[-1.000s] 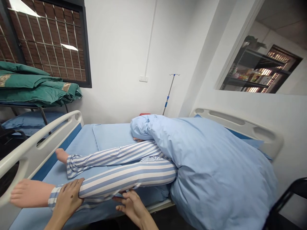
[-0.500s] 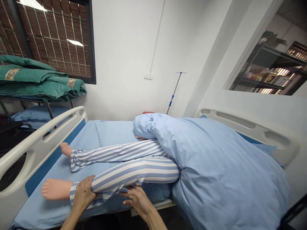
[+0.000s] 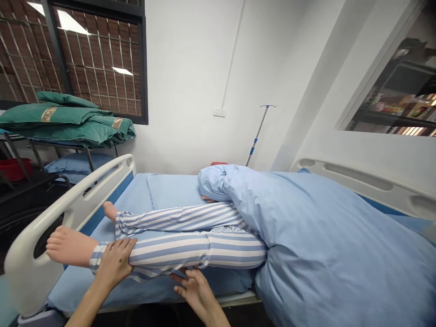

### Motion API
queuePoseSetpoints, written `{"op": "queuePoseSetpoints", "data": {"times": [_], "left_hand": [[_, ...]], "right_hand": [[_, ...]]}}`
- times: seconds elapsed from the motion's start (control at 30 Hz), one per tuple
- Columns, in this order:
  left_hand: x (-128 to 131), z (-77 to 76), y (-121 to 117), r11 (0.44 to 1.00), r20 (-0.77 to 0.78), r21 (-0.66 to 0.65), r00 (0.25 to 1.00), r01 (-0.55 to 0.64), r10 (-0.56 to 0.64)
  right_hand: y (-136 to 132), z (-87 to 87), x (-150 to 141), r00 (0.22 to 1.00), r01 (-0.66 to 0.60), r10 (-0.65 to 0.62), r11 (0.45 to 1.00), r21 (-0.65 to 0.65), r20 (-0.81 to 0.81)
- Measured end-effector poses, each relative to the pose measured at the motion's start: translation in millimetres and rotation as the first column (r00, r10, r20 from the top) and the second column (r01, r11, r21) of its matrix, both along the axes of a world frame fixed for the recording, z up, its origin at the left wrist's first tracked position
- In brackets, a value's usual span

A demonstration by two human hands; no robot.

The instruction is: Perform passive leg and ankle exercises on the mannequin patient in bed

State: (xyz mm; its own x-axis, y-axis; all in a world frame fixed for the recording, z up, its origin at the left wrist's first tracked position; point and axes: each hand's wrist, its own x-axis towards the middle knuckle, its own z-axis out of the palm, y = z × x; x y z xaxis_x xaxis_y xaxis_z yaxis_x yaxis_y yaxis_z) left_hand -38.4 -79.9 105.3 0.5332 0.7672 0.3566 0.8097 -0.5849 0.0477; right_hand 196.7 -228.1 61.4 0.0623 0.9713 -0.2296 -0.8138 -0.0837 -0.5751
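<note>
I had my left hand [image 3: 114, 265] wrapped over the manikin's striped pajama leg [image 3: 170, 249] at six o'clock, my right hand [image 3: 196, 290] spread open just beneath it, the bed rail [image 3: 57, 222] at nine, the blue duvet [image 3: 337, 245] at three.

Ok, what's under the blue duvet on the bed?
Striped pajama legs of a manikin run under the blue duvet, and what looks like a hand shows at its edge. Anything further in is covered.

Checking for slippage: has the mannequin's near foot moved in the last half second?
Yes, the near foot appears shifted toward the white bed-end rail, which it now overlaps.
</note>
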Motion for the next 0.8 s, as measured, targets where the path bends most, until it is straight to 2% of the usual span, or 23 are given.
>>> {"op": "queuePoseSetpoints", "data": {"times": [0.13,0.2,0.27,0.4,0.5,0.8], "left_hand": [[-4.0,32.8,-14.2,0.997,-0.113,0.081,0.994,0.0,0.009],[-2.9,41.2,-20.6,0.996,-0.152,0.093,0.988,0.007,0.007],[-2.3,41.7,-24.2,0.996,-0.174,0.089,0.985,0.007,0.009],[-4.8,26.8,-24.7,0.999,-0.134,0.042,0.99,-0.03,0.035],[-2.1,11.9,-23.7,0.999,-0.051,-0.015,0.997,-0.051,0.051],[34.5,-23.9,-19.8,0.992,0.167,-0.109,0.982,-0.066,0.084]], "right_hand": [[9.3,-15.2,-17.2,0.996,-0.01,0.008,1.0,-0.023,-0.086],[12.5,-21.2,-24.3,0.99,-0.002,-0.002,1.0,-0.026,-0.142],[13.9,-24.9,-28.8,0.984,0.017,-0.022,0.999,-0.031,-0.177],[9.6,-24.9,-26.6,0.99,0.069,-0.074,0.997,-0.047,-0.121],[1.8,-17.7,-15.6,0.993,0.102,-0.103,0.994,-0.031,-0.053],[-8.3,14.3,17.3,0.99,0.132,-0.132,0.991,0.01,0.041]]}}
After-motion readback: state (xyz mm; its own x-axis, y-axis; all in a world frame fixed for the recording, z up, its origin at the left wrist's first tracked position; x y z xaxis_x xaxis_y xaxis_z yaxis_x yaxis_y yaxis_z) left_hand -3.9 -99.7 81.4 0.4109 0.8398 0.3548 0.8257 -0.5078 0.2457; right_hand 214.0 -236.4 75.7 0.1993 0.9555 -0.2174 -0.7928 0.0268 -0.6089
